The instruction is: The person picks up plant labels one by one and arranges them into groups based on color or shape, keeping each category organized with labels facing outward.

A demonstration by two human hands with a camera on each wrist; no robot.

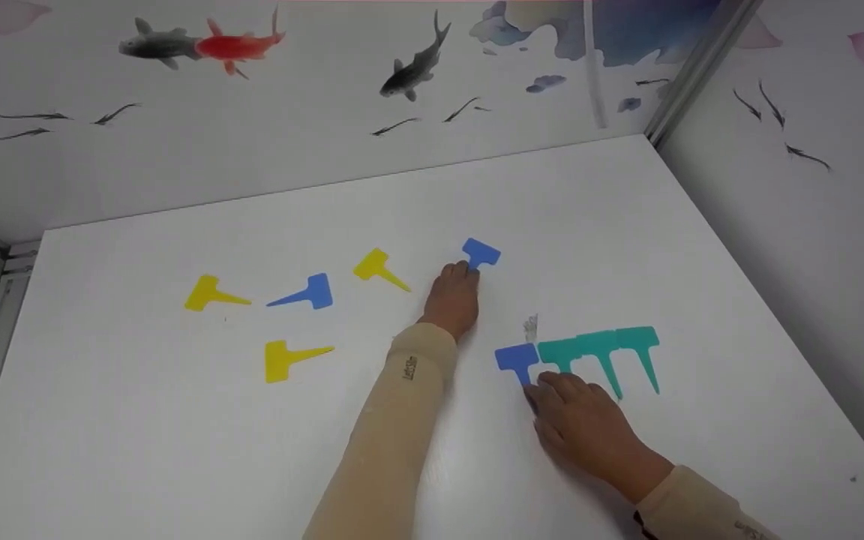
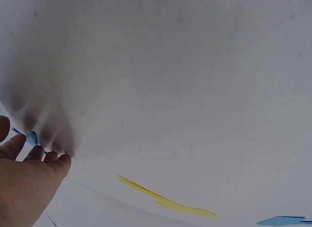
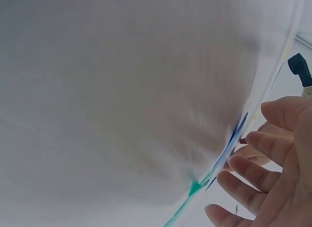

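Your left hand (image 1: pixel 453 300) touches the stem of the far blue tag (image 1: pixel 481 252), which lies beyond and left of the row of 3 green tags (image 1: pixel 598 345); whether those fingers pinch it, you cannot tell. Your right hand (image 1: pixel 586 424) is on the near side of that row, fingers loosely extended and unclenched, the tips at the stem of the near blue tag (image 1: pixel 516 355), which lies just beside the row's left end. Well left of the row lie 3 yellow tags (image 1: pixel 277 361) and another blue tag (image 1: pixel 319 291). Beyond the row stands a white wall (image 1: pixel 312 135) with painted fish (image 1: pixel 411 73).
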